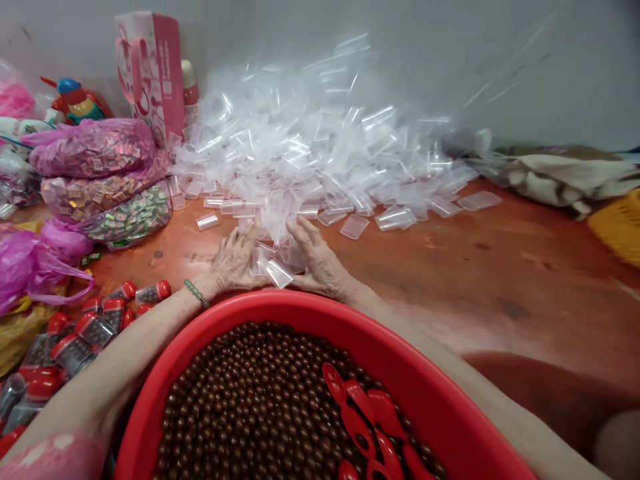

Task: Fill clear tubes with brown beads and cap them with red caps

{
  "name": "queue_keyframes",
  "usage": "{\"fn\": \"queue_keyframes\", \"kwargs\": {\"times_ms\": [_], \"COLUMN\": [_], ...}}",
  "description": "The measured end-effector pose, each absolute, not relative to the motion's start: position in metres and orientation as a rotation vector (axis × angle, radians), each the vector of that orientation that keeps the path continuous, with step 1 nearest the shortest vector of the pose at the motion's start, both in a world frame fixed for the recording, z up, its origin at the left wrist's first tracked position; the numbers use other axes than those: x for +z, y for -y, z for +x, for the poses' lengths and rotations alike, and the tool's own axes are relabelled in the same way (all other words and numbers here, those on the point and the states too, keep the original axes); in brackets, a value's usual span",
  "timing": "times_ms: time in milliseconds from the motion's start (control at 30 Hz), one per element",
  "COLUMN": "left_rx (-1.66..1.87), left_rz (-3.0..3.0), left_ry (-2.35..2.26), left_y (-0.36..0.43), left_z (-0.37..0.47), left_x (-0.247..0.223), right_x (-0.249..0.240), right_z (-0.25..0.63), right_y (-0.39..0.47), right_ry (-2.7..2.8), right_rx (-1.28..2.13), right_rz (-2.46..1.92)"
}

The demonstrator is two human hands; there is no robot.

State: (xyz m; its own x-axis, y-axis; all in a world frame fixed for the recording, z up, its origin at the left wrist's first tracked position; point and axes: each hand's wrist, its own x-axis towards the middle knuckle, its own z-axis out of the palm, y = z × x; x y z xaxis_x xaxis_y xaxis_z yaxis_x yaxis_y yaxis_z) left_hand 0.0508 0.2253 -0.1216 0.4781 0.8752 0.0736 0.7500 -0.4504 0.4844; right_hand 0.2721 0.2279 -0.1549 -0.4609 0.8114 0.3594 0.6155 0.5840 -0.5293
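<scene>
Just beyond the rim of a red basin (280, 300), my left hand (239, 259) and my right hand (320, 263) face each other on the wooden table (425, 267). Between them lie several small clear plastic tubes (278, 272), which both hands touch from the sides. The fingers of each hand are spread and stretched out, cupped around the tubes. A green bead bracelet (195, 293) circles my left wrist. Dark brown round balls (250, 400) fill the basin, and red plastic spoons (357, 427) rest on them at the right.
A big heap of clear tubes (310, 147) leans toward the wall. At left are filled containers with red caps (95, 330), pink bags of small packets (100, 150), and a pink-white gift bag (167, 73). Cloth (565, 177) and a yellow woven item (620, 227) lie at right.
</scene>
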Motion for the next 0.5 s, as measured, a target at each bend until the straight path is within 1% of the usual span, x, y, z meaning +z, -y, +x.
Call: {"fn": "queue_keyframes", "kwargs": {"times_ms": [300,400,500], "left_rx": [0.835,0.913,1.084], "left_rz": [2.074,2.01,1.872], "left_ry": [-1.235,-1.166,-1.057], "left_y": [-0.253,-0.258,-0.251], "left_z": [0.074,0.075,0.075], "left_x": [-0.12,-0.107,-0.077], "right_x": [-0.145,-0.123,-0.083], "right_z": [0.25,0.246,0.241], "right_y": [-0.23,-0.237,-0.234], "right_ry": [1.945,1.894,1.844], "right_rx": [0.488,0.571,0.638], "right_rz": [-1.031,-1.055,-1.011]}}
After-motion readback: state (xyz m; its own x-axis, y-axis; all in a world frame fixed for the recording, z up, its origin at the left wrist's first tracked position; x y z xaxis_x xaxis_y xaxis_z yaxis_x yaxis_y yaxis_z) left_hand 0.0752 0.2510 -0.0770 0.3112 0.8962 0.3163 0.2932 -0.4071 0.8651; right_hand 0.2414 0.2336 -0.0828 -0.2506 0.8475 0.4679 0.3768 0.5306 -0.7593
